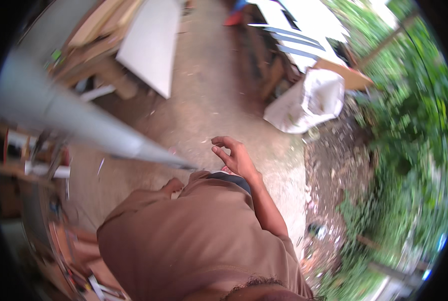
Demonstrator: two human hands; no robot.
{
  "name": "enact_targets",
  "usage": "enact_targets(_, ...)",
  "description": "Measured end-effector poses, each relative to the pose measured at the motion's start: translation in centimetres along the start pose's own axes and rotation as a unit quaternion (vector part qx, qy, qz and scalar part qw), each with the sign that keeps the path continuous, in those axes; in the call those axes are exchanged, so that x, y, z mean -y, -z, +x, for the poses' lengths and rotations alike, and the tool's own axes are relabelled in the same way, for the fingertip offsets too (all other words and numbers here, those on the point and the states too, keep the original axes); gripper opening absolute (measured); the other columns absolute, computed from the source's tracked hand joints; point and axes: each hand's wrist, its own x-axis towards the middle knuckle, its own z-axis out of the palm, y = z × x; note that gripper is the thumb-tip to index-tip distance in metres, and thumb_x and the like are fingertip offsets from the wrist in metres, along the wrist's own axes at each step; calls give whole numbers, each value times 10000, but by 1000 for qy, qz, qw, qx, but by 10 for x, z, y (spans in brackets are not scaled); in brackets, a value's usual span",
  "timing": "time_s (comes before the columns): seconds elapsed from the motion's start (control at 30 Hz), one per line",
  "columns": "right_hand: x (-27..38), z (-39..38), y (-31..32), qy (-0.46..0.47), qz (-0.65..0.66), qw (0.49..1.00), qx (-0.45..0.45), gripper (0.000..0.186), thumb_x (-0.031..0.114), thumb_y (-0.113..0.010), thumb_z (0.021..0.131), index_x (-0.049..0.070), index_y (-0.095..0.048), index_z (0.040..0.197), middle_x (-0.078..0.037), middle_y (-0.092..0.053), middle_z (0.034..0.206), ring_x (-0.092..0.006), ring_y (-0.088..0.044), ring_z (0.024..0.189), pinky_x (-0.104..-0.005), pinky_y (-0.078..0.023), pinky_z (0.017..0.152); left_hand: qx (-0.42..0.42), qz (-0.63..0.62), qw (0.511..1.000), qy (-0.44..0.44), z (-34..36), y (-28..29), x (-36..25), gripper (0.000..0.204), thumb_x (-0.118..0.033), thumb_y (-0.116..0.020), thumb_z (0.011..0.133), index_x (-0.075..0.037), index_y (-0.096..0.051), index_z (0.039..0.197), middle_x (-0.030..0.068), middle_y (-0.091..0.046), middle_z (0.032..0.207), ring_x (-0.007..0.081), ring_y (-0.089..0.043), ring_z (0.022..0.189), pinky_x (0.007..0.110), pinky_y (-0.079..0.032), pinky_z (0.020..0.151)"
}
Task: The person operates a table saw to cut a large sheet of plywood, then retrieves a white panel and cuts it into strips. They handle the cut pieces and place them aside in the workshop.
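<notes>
My right hand (234,156) is held out in front of my body, above the concrete floor. Its fingers are loosely bent, with a gap between thumb and forefinger, and nothing shows in it. My left hand (172,185) is low beside my brown shirt (184,236), small and blurred; its fingers cannot be made out, nor whether it holds anything. A grey round post (93,120) slants across the left of the view, its narrow end close to both hands. No contact between it and either hand is visible.
A white sack (304,103) leans at the right, beside a table of white and grey panels (299,40). At the upper left, a white board (151,47) rests against a wooden bench (91,65). Green plants (404,145) and bare soil (334,165) border the concrete floor (204,95).
</notes>
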Motion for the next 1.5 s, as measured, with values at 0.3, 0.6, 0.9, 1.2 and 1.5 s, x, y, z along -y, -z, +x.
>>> enact_targets(0.3, -256, -137, 197, -266, 113, 847, -446, 333, 273, -655, 971, 21, -639, 1189, -90, -705, 1058, -167, -672, 943, -295, -510, 772, -78, -298, 951, 27, 60, 50, -165, 252, -271, -645, 891, -38, -723, 946, 70, -712, 844, 196, -662, 677, 338, -545, 630)
enact_targets(0.6, -342, -76, 301, -352, 186, 813, -425, 356, 334, -668, 958, 64, -625, 1187, -51, -689, 1070, -145, -665, 922, -288, -495, 743, -89, -270, 955, 86, 100, 69, -217, 232, -245, -633, 922, -36, -711, 988, 54, -697, 838, 179, -657, 709, 328, -530, 623)
enact_targets(0.9, -276, 199, 383, -159, -15, 974, -161, 406, 320, -665, 951, -15, -620, 1177, -156, -712, 1095, -247, -700, 983, -358, -539, 871, -244, -529, 812, -20, 162, 201, -331, 255, -279, -642, 926, -45, -705, 1006, 45, -686, 858, 154, -614, 681, 310, -442, 530)
enact_targets(1.2, -279, 359, 350, -243, 30, 956, -161, 478, 359, -667, 944, 2, -583, 1250, -154, -686, 1157, -264, -678, 1032, -368, -528, 914, -120, -363, 917, 118, 212, 293, -217, 257, -295, -639, 911, -47, -708, 914, 38, -654, 761, 146, -567, 598, 315, -404, 491)
enact_targets(1.5, -314, 413, 380, -299, -31, 856, -422, 572, 384, -695, 903, -35, -546, 1264, -251, -584, 1230, -351, -591, 1132, -435, -469, 986, -95, -297, 949, 55, 298, 547, -205, 274, -277, -600, 886, -41, -702, 789, 23, -584, 607, 142, -503, 502, 330, -380, 472)
